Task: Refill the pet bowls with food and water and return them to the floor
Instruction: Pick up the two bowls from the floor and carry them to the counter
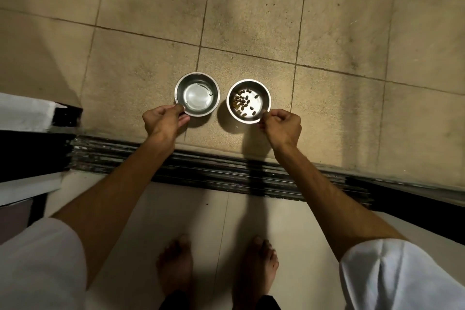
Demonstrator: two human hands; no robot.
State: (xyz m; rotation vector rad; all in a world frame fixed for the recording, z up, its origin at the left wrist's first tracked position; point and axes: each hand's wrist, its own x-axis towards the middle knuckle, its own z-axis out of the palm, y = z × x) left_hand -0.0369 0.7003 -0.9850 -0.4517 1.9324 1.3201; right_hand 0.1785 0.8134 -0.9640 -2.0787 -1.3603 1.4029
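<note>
Two small steel bowls sit side by side on the beige tiled floor. The left bowl [197, 94] holds a shallow layer of water. The right bowl [248, 101] holds several brown kibble pieces. My left hand [163, 122] pinches the near rim of the water bowl with thumb and fingers. My right hand [281, 126] pinches the near right rim of the food bowl, fingers curled.
A dark metal sliding-door track [226, 168] runs across between my bare feet [216, 267] and the bowls. A white and black frame [30, 118] stands at the left. Tiled floor [251, 7] stretches beyond the bowls.
</note>
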